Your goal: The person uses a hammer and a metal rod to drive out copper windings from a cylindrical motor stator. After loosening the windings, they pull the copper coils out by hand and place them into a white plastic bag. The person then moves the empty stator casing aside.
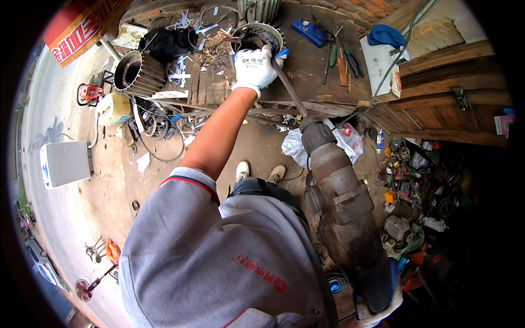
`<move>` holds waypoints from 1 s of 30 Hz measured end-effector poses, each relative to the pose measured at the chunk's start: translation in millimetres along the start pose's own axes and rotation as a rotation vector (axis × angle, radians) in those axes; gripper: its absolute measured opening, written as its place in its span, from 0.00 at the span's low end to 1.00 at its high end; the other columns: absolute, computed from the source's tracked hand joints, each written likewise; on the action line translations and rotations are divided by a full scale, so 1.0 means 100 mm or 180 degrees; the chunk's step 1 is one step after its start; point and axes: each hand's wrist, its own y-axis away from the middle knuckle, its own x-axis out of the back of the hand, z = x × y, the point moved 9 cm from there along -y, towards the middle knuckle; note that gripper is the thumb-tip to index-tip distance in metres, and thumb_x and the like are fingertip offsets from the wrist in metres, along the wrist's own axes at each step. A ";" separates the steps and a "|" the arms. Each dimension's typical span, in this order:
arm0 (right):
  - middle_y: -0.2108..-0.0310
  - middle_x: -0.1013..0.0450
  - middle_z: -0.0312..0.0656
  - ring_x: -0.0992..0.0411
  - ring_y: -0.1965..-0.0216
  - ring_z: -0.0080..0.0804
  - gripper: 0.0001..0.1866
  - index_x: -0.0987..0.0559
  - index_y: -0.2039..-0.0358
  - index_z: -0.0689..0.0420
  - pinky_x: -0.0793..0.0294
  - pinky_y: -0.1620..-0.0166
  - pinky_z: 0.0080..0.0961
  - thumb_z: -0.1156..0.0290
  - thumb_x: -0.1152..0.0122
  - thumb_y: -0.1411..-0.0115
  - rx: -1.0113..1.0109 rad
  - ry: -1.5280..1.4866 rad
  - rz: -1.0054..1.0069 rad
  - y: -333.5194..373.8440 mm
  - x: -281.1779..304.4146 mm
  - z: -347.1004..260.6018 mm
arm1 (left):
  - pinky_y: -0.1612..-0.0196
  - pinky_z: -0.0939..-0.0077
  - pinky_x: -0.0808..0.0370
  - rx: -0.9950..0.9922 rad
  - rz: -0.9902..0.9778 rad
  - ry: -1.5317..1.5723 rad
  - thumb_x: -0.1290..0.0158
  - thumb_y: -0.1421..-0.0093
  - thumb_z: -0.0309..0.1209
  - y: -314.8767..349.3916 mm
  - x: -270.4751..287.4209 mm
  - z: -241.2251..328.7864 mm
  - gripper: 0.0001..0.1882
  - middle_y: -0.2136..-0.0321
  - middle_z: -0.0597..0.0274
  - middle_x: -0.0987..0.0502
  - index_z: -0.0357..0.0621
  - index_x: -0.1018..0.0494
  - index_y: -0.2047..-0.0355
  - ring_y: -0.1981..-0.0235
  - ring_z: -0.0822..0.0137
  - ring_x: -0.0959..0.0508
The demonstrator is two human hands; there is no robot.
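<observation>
A large, dirty demolition hammer (342, 191) slants across my right side, its long steel chisel bit (292, 94) pointing up to the bench. My left hand (255, 70), in a white work glove, is closed around the bit near its far end. That end lies at the open mouth of a finned metal motor housing (280, 37); the glove hides the tip. Dark windings show inside the housing. Low at the right, my gloved right hand (377, 309) is closed on the hammer's rear handle (377, 284), with its fingers partly hidden.
The wooden bench (328, 98) holds a blue case (309, 33), pliers (353, 63), screwdrivers and paper scraps. Another finned housing (139, 74) lies at the left, near a yellowish jug (114, 109). A white plastic bag (294, 146) is under the bench. Piled parts (407, 169) crowd the right floor.
</observation>
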 end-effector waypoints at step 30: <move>0.61 0.23 0.49 0.24 0.63 0.37 0.31 0.25 0.54 0.68 0.25 0.59 0.29 0.65 0.31 0.58 0.0174 0.0403 -0.0084 -0.29 0.09 0.09 | 0.66 0.61 0.29 0.0222 0.0376 0.0142 0.49 0.45 0.47 -0.07 0.03 -0.04 0.18 0.79 0.53 0.22 0.47 0.24 0.65 0.76 0.53 0.22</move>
